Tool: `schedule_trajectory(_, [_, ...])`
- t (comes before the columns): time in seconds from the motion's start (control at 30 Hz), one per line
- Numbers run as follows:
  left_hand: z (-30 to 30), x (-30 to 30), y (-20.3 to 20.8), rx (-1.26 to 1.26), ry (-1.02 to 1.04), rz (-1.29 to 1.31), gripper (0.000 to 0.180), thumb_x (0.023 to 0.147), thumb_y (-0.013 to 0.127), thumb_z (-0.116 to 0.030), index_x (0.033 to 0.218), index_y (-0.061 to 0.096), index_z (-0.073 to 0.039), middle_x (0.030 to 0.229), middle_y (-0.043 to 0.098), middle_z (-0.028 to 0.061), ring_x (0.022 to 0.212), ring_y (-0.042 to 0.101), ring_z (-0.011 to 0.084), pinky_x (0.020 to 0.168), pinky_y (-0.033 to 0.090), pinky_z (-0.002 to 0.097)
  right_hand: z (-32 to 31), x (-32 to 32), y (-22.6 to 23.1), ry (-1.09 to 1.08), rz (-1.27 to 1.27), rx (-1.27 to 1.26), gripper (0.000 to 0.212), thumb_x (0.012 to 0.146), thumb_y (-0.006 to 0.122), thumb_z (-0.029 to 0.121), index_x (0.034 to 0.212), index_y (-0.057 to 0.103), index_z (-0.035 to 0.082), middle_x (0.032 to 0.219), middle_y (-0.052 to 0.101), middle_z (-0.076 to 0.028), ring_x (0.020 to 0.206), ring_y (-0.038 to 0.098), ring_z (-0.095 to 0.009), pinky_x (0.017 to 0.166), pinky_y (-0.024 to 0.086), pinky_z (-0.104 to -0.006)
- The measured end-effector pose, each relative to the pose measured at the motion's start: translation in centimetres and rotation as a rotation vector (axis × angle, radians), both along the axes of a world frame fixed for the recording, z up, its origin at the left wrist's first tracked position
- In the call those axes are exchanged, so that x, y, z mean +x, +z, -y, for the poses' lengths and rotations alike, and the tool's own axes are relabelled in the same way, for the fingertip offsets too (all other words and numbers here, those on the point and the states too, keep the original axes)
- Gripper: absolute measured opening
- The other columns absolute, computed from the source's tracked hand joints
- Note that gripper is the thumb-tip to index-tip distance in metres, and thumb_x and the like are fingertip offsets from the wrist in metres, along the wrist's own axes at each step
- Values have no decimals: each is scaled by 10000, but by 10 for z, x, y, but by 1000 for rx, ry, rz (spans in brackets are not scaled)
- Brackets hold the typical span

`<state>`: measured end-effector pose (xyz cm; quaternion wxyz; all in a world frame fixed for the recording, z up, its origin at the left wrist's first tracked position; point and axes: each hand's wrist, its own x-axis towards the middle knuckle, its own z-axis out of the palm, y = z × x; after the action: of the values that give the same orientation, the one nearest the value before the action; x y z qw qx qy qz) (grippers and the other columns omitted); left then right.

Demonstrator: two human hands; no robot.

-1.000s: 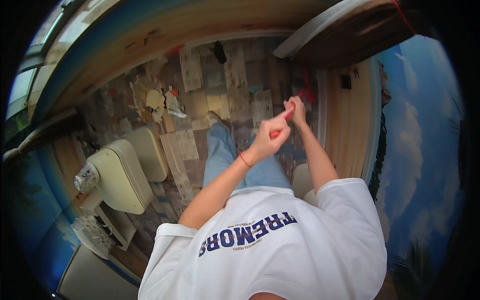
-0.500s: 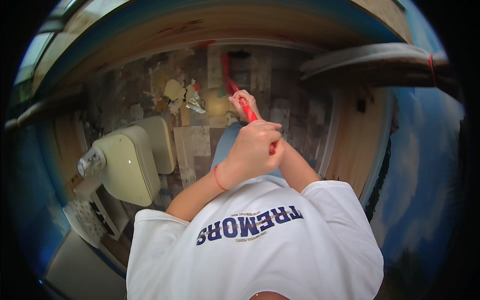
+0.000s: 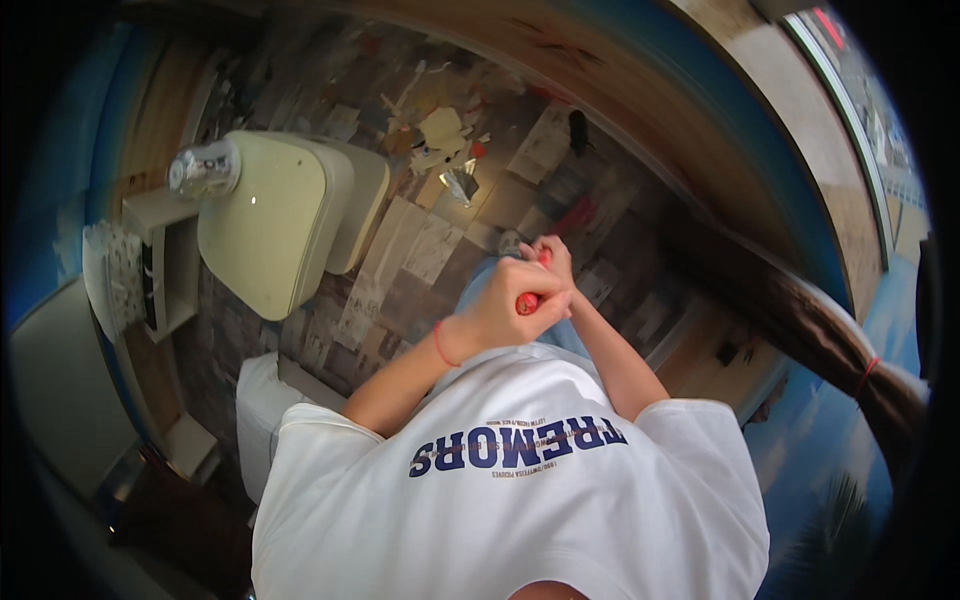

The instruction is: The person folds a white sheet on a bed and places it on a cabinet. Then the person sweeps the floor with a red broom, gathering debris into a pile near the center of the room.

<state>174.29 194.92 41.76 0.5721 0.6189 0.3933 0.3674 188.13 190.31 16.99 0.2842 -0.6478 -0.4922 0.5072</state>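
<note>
My left hand [image 3: 513, 298], with a thin red band at its wrist, is closed round the top end of a red broom handle [image 3: 527, 303]. Lower on the same handle, my right hand [image 3: 552, 262] is closed too. The handle points down and away from me, and its lower end is a blurred red patch near the floor, so the bristles are not clear. Ahead and left of the hands lies a heap of litter: cream paper scraps [image 3: 443, 132], a crumpled silver wrapper [image 3: 460, 183] and a small red scrap [image 3: 478, 150].
A cream, rounded piece of furniture [image 3: 265, 220] stands at left, with a clear plastic cup [image 3: 203, 168] on it. Beside it are a white shelf unit [image 3: 170, 270] and a white covered object [image 3: 258, 400]. A painted wall [image 3: 640, 110] closes off the far side; a dark beam-like ledge [image 3: 790, 300] runs at right.
My view has turned, so the furniture and litter appear shifted and rotated. The broom's lower end has come nearer my feet, and the handle looks steeper. Both hands keep their grip.
</note>
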Motion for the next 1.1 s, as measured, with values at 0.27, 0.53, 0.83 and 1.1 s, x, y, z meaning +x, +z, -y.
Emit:
schedule_trajectory(0.27, [-52, -74, 14, 326, 63, -186, 257, 743, 628, -13, 534, 479, -22, 513, 500, 101, 476, 479, 250, 483, 380, 325, -118, -118, 5, 73, -137, 297, 314, 782, 763, 176, 676, 517, 12, 718, 514, -133, 644, 495, -226, 595, 411, -351])
schedule_trajectory(0.53, [-41, -64, 63, 479, 209, 3, 261, 645, 702, -6, 534, 474, -69, 522, 471, 76, 495, 478, 272, 500, 409, 343, -160, -90, 111, 491, -14, 317, 309, 799, 732, 168, 703, 491, 2, 756, 487, -126, 654, 505, -276, 607, 417, -353])
schedule_trajectory(0.83, [-90, -30, -51, 3, 336, 66, 266, 863, 619, -67, 647, 489, 18, 611, 541, 63, 565, 488, 175, 669, 464, 277, -167, 59, -3, 427, 250, 16, 316, 706, 748, 268, 691, 552, 21, 786, 564, -169, 727, 585, -363, 656, 459, -418])
schedule_trajectory(1.1, [-187, -84, -40, -156, 595, -116, 215, 879, 615, -88, 723, 600, 60, 543, 491, 78, 962, 680, 190, 809, 499, 285, -275, -52, -47, 553, 197, -16, 283, 703, 728, 257, 779, 587, 23, 897, 625, -191, 833, 609, -351, 753, 481, -390])
